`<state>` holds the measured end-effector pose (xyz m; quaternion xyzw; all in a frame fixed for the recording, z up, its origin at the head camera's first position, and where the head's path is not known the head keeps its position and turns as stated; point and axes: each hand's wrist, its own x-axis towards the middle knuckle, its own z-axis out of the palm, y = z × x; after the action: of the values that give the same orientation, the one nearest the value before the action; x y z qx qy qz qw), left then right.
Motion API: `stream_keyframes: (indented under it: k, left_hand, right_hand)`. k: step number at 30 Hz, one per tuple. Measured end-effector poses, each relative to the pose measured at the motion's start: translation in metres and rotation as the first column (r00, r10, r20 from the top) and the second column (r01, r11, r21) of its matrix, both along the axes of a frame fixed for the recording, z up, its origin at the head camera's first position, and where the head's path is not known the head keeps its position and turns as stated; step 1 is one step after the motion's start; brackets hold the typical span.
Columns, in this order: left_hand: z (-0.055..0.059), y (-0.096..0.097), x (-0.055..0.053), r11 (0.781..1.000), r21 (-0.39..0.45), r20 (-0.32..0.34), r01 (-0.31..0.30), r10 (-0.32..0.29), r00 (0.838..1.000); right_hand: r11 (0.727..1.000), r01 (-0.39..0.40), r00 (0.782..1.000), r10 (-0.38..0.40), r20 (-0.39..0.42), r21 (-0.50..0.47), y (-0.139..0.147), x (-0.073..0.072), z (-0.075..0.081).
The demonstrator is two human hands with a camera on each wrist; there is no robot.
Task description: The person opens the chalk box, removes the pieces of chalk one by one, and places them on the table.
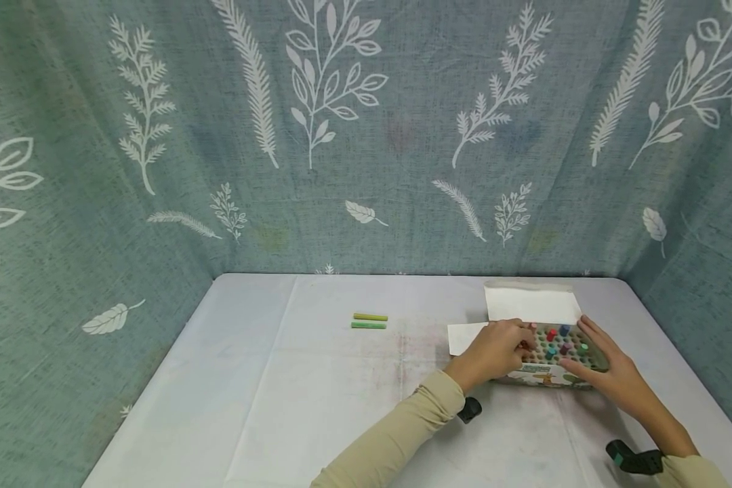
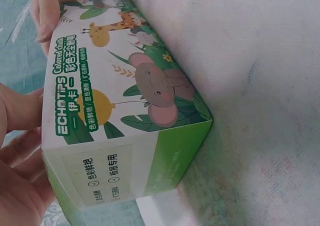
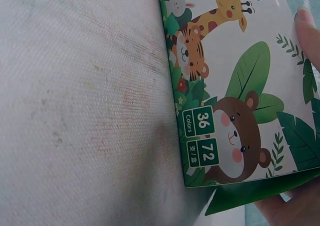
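An open box of colored chalk (image 1: 539,374) stands on the right side of the table, its front printed with cartoon animals. Inside, several chalk sticks (image 1: 551,335) poke up from a holder full of round holes. My left hand (image 1: 494,349) reaches over the box's left end, fingertips down at the holes, pinching what looks like a reddish chalk stick. My right hand (image 1: 613,373) grips the box's right end, thumb at the front edge and fingers at the back. In the right wrist view, part of the right hand (image 3: 292,206) shows beside the box's green flap.
A yellow chalk stick (image 1: 371,316) and a green chalk stick (image 1: 369,325) lie side by side near the table's middle. The box's white lid (image 1: 532,303) is folded back, and a white side flap (image 1: 463,337) sticks out left. Patterned curtains (image 1: 366,224) surround the white-covered table (image 1: 317,407).
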<state>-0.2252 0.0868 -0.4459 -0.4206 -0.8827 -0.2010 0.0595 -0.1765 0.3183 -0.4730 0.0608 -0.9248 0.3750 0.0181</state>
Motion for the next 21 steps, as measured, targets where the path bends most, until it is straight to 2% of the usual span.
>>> stream_keyframes:
  k: [13, 21]
  left_hand:
    - [0.001, -0.003, -0.001, 0.989, 0.149, 0.092, 0.019, -0.033, 0.995]
    - [0.012, -0.007, -0.004, 0.951, 0.307, 0.107, 0.021, -0.057, 0.993]
  right_hand:
    - [1.000, -0.001, 1.000, 0.001, 0.007, -0.008, 0.000, 0.001, 0.000]
    - [1.000, -0.008, 1.000, 0.008, -0.007, -0.028, -0.001, 0.002, 0.002]
